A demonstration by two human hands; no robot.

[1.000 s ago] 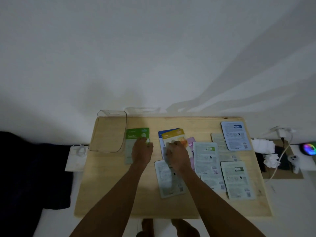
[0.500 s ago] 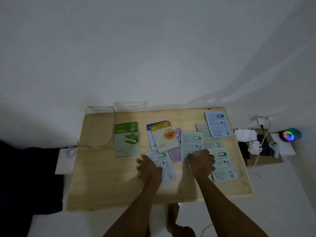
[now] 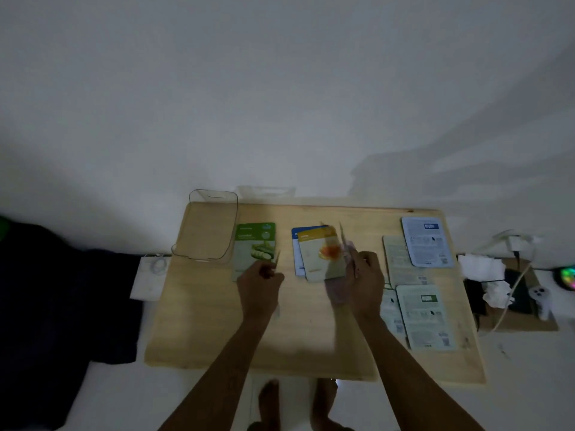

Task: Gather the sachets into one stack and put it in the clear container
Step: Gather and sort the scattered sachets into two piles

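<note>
Both hands lifted w/ sachets; yellow sachet (image 3: 319, 253) lies btwn them.

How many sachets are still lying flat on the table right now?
At least 7: green one beside the clear container, blue under yellow, four pale ones at right. Others, held in blurred hands, may hide more.

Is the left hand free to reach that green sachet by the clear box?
Probably yes. The left hand is right at the near edge of the green sachet, with nothing lying between them. It seems to be pinching a thin sachet already, though blur hides it, so it might need to tuck the new one alongside.
</note>
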